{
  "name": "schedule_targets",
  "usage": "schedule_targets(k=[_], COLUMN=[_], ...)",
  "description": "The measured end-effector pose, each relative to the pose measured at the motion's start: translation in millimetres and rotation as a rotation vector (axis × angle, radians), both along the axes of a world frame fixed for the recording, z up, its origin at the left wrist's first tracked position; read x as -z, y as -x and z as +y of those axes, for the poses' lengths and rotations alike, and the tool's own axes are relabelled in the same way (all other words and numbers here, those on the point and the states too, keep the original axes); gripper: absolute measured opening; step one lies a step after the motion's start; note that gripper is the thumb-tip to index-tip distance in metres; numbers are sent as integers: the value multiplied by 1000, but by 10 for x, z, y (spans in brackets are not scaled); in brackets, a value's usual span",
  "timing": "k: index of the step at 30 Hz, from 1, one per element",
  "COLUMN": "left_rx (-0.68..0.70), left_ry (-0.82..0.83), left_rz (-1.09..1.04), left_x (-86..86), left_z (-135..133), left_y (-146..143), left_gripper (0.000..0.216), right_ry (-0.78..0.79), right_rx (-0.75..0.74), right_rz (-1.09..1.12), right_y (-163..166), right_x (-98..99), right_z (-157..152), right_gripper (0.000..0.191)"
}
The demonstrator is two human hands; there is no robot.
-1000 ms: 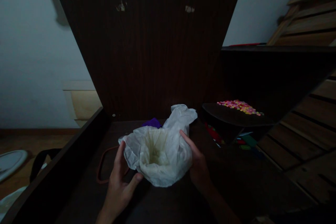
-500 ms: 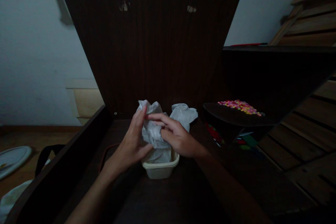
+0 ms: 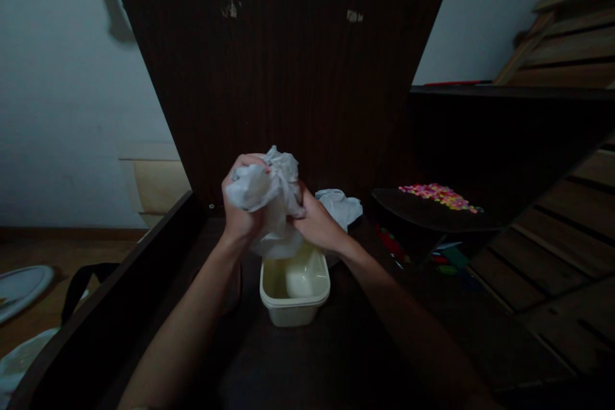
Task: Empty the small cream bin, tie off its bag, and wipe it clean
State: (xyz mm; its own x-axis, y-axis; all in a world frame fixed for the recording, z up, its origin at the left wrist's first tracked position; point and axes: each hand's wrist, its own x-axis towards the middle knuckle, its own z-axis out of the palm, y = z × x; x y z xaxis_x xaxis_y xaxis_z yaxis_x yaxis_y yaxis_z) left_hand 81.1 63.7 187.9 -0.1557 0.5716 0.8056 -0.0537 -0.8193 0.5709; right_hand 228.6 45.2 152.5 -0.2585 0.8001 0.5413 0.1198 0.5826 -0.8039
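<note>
A crumpled white plastic bag [image 3: 276, 205] is bunched up between my two hands, above a cream plastic container [image 3: 294, 301]. My left hand [image 3: 239, 218] wraps round the bag's left side, its fingers curled over the top and partly covered. On the right side, my right hand [image 3: 313, 221] grips the bag, with most fingertips hidden behind the plastic. The container stands upright on the dark wooden surface, and its inside shows pale and bare. Behind my right hand lies a second white plastic bag [image 3: 340, 206].
A dark wooden panel [image 3: 288, 77] rises at the back. A raised board [image 3: 110, 295] edges the left side. To the right, a curved shelf [image 3: 389, 205] bears a pile of small pink and yellow pieces [image 3: 439, 195]. Slatted wood [image 3: 567, 230] stands beyond.
The bag has come up out of the container, lifted by both hands. My fingers have closed round it, and the container's inside now shows.
</note>
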Motion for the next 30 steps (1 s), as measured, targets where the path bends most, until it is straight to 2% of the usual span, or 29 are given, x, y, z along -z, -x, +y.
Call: schedule_targets(k=[3,6,7,8,11,13,16,18,20,21,25,27,30], left_rx=[-6,19,18,5,-37,-81,-127,-116,-126,-154,-326,-242,77], left_ry=[-29,-84,-102,-123,-167,-139,-63,-43,-70,-92,-105,-79,-20], left_rz=[296,558,597,610,586,486,203,129,230,315,559,569,482], left_x=[135,299,336,358,335,287,280,345,445,496,604,584,507], left_z=[5,31,54,80,156,192,246,293,340,358,382,367,327], left_y=[-80,-62,-36,-1,129,195,190,120,36,2,-9,46,119], left_gripper=[28,56,62,58,25,10,13,15,11,10,18,24,50], right_ry=[97,182,204,231,303,334,467,570,566,532,437,426,365], right_rx=[71,106,77,25,-129,-102,-24,-143,-268,-277,-76,19,69], right_rz=[271,413,420,412,430,509,559,512,504,526,669,739,756], right_y=[41,34,21,0,-97,-158,-137,-24,131,204,320,265,156], right_x=[-27,-129,-168,-204,-260,-249,-199,-172,-156,-149,-98,-67,-48], right_z=[156,177,160,139,97,106,144,163,190,212,384,495,633], right_gripper=[29,18,18,18,26,30,32,43,51,51,35,28,22])
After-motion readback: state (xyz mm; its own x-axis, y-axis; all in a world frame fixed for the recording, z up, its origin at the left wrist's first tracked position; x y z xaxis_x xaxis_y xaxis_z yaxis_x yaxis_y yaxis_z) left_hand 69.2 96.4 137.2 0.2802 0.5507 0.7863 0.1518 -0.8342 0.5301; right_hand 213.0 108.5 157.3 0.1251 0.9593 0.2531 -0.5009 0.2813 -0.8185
